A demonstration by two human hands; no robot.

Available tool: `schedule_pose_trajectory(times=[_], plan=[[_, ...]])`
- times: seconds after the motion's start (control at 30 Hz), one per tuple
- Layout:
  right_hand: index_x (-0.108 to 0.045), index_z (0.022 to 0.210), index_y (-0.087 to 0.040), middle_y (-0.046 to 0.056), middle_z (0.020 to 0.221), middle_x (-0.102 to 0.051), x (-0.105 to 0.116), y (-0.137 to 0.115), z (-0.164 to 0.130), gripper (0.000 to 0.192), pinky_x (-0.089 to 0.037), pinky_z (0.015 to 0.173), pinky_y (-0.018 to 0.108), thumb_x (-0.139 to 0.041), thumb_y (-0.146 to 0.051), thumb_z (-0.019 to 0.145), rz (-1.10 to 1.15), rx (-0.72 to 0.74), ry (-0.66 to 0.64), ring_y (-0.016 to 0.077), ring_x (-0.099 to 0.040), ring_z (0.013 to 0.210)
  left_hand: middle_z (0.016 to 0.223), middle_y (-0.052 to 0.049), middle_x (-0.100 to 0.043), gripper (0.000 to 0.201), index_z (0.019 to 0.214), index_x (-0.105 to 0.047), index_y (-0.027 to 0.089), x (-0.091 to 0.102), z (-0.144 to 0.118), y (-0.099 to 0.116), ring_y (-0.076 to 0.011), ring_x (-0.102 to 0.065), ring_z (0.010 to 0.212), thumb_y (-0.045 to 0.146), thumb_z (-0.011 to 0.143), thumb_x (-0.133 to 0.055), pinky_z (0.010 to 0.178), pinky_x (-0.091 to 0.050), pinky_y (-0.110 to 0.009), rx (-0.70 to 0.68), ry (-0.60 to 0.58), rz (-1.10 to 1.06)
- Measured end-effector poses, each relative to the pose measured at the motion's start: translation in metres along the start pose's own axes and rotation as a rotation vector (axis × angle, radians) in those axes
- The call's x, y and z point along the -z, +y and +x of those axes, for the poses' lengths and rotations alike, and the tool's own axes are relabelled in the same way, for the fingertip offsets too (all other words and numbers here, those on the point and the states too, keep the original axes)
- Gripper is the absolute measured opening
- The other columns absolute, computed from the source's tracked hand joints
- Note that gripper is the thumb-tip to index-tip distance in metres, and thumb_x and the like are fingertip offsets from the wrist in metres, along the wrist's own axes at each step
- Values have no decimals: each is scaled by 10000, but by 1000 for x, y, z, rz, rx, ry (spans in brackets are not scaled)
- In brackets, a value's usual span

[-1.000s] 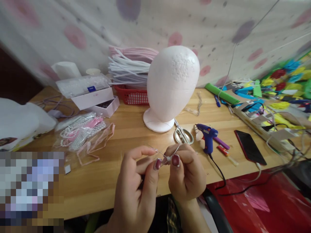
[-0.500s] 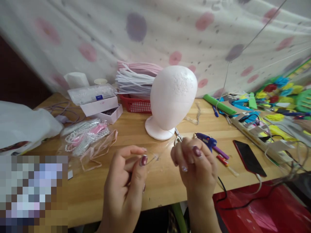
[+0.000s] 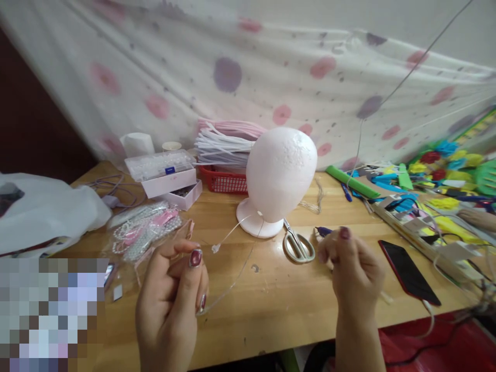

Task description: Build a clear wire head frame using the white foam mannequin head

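My left hand (image 3: 170, 299) is closed, with the fingertips pinched together. A thin pale wire (image 3: 247, 264) comes out from its lower fingers and curves up in front of the foam head. Near the top the wire bends at a small white piece and runs back down to a clear, bead-like tip (image 3: 216, 248). My right hand (image 3: 356, 268) is closed, thumb against curled fingers; whatever it may hold is hidden. Between and beyond the hands stands a white foam mannequin head (image 3: 281, 173). Beige-handled scissors (image 3: 299, 249) lie at its base.
A glue gun (image 3: 322, 231) is partly behind my right hand. A phone (image 3: 408, 271) and a power strip (image 3: 411, 232) lie at right. At left are bagged pearl strings (image 3: 149, 230) and pink boxes (image 3: 168, 183). A red basket (image 3: 227, 182) holds pipe cleaners. Another person's hand (image 3: 478, 219) shows far right.
My hands have moved apart, left hand leftward and right hand rightward. The wire now shows as a long bent line between them. The scissors have come into full sight.
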State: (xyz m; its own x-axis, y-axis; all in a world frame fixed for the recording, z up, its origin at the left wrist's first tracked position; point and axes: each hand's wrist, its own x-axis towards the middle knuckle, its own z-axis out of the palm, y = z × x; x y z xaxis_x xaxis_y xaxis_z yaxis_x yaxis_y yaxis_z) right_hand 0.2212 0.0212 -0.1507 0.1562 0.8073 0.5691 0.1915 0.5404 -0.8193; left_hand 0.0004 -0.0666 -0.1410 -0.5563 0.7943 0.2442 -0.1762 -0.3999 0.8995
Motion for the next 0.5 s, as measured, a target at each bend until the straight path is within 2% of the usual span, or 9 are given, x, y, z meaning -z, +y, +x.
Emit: schedule_pose_trajectory(times=[0.07, 0.13, 0.17, 0.23, 0.3, 0.43, 0.5], plan=[[-656, 837, -184, 3, 719, -625, 0, 7, 0, 172, -421, 549, 268, -718, -342, 863, -163, -94, -97, 133, -562, 617, 435, 102, -419, 47, 938, -594, 212, 2, 0, 0, -51, -362, 357, 239, 920, -628, 363, -293, -157, 6, 6, -19], [-664, 1042, -201, 28, 852, -677, -5, 7, -6, 289, -489, 605, 276, -776, -324, 805, -197, -173, -142, 153, -624, 711, 438, 101, -417, 44, 939, -593, 211, 2, 0, -1, -48, -362, 360, 239, 924, -623, 367, -297, -158, -8, 10, -18], [-672, 1045, -211, 23, 850, -681, -10, 4, -10, 271, -505, 626, 271, -766, -321, 816, -154, -194, -153, 149, -633, 728, 439, 101, -421, 44, 937, -591, 212, 1, -1, -2, -47, -365, 360, 242, 926, -621, 369, -302, -158, -20, 6, -7], [-708, 920, -222, 0, 776, -674, -25, -5, -22, 112, -506, 632, 233, -718, -319, 864, 17, -236, -213, 121, -626, 707, 441, 102, -429, 46, 933, -586, 214, -3, -5, -2, -46, -382, 361, 247, 929, -618, 375, -315, -154, -45, -9, 22], [-730, 906, -245, -14, 762, -682, -42, -16, -35, 78, -505, 619, 193, -714, -314, 873, 259, -301, -296, 92, -620, 679, 450, 102, -435, 52, 933, -580, 217, -10, -10, -1, -44, -399, 380, 254, 929, -617, 393, -328, -143, -19, 0, 49], [-729, 1061, -314, -25, 842, -721, -71, -28, -53, 200, -531, 728, 185, -728, -370, 869, 740, -463, -358, 76, -649, 748, 470, 101, -432, 85, 929, -557, 218, -25, -24, 1, -47, -393, 413, 280, 925, -615, 423, -342, -133, 107, 50, 100], [-745, 1027, -306, -27, 830, -724, -78, -27, -57, 196, -531, 785, 190, -743, -397, 854, 894, -525, -385, 76, -660, 776, 484, 100, -444, 88, 935, -553, 222, -31, -30, 0, -50, -403, 424, 282, 923, -616, 432, -355, -133, 111, 43, 130]])
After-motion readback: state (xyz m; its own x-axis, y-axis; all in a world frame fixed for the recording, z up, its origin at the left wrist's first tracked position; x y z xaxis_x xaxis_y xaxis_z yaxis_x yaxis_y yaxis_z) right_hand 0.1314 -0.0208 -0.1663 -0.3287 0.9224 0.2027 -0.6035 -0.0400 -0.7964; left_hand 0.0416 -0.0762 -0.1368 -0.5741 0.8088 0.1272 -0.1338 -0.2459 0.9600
